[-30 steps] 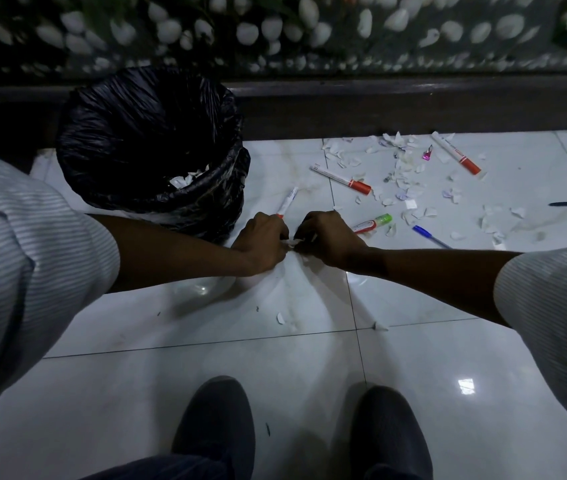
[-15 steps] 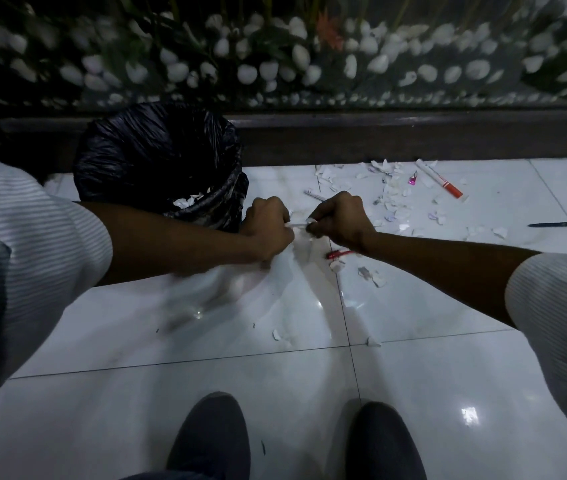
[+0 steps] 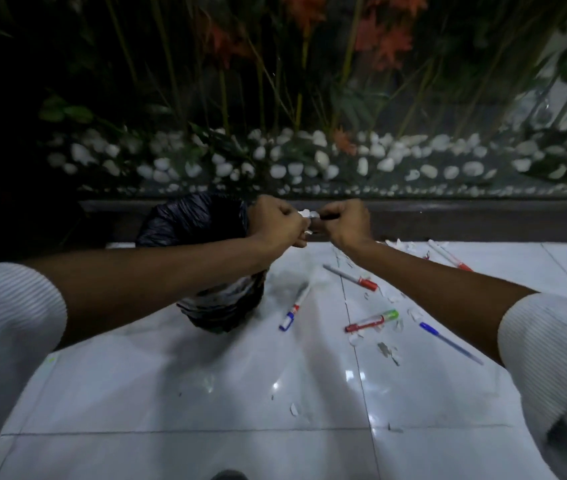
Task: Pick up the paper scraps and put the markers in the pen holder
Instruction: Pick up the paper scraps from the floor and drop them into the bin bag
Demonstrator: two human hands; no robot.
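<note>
My left hand (image 3: 277, 221) and my right hand (image 3: 346, 221) are raised side by side above the floor, fingers curled. White paper scraps (image 3: 306, 213) show between them, gripped by both hands. The left hand hovers at the right rim of a bin lined with a black bag (image 3: 199, 233). On the white tile lie a blue-capped marker (image 3: 294, 308), a red-capped marker (image 3: 351, 278), a red and green marker (image 3: 372, 320), a blue pen (image 3: 450, 342) and a further red-tipped marker (image 3: 450, 255). More scraps (image 3: 387, 349) are scattered around them.
A dark wooden ledge (image 3: 465, 220) runs along the back, with a glass-fronted bed of white pebbles (image 3: 327, 161) and plants behind it. A few small scraps (image 3: 294, 408) lie on the near tiles. The tip of my shoe (image 3: 228, 475) shows at the bottom edge.
Both hands have lifted off the floor together with the scraps and now sit higher, beside the bin's rim. The view has tilted upward, so the plants now fill the top.
</note>
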